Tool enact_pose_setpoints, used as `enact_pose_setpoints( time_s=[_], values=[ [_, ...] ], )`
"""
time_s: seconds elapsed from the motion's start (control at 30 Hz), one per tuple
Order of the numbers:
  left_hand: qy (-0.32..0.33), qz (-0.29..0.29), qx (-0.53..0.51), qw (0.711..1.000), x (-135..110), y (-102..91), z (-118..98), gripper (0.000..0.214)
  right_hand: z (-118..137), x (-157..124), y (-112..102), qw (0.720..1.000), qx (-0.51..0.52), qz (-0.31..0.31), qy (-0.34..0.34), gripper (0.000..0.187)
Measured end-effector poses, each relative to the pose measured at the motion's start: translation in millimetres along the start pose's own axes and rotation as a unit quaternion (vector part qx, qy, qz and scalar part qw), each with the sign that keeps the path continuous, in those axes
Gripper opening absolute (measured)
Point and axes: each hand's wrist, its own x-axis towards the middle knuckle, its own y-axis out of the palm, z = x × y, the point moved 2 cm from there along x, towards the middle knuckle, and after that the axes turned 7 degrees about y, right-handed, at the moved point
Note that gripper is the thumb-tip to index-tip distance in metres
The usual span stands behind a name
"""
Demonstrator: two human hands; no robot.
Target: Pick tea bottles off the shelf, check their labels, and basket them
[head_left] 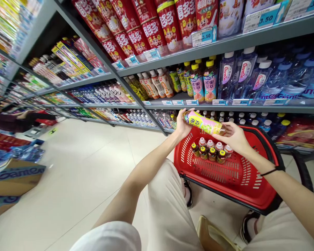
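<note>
Above the red basket (232,181), at the foot of the shelving, a drink bottle (204,123) lies nearly level between both hands.

Materials and shapes:
- Basket: moulded red plastic with slotted walls and floor, rounded corners and a black handle along its far rim. It stands on pale, smooth floor tiles (81,167).
- Small bottles (210,150): a tight cluster standing upright on the far part of the basket floor. They are dark and squat; the nearer ones have yellow caps, the farther ones white or pink.
- Shelves (225,42): grey painted metal with price labels clipped along the front edges.
- Shelf stock: glossy red pouches (151,31) on top, yellow-capped tea bottles (204,82) below, and clear ribbed water bottles (247,75) beside those.
- A cardboard box (14,177) sits on the floor at far left.

Item in hand:
- Slim, cylindrical and transparent, wrapped in a yellow-green and pink label, with amber liquid showing at its right end. The cap is not visible.
- Left hand (182,126): fingers closed around the bottle's left end.
- Right hand (234,138): fingers curled around the right end, with the palm beneath it. A thin black band circles that wrist.
</note>
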Motion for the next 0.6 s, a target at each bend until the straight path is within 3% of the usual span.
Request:
enact_pose_setpoints(
  time_s=[0.23, 0.33, 0.47, 0.6],
  values=[
    [0.004, 0.022, -0.007, 1.0, -7.0, 9.2, -5.6, 0.044, 3.6, -7.0, 6.8, 0.978, 0.128, 0.035, 0.159, 0.046],
    [0.004, 0.031, -0.011, 0.999, -10.1, 13.6, -6.2, 0.046, 8.4, -11.4, 11.0, 0.958, 0.16, 0.086, 0.221, 0.033],
    [0.006, 0.042, -0.013, 0.999, -11.2, 18.4, -3.8, 0.042, 7.8, -12.7, 18.0, 0.93, 0.175, 0.164, 0.278, 0.048],
    [0.018, 0.023, 0.001, 1.0, -8.6, 18.5, 0.4, 0.034, 3.6, -10.9, 21.4, 0.928, 0.181, 0.141, 0.294, 0.049]
  ],
)
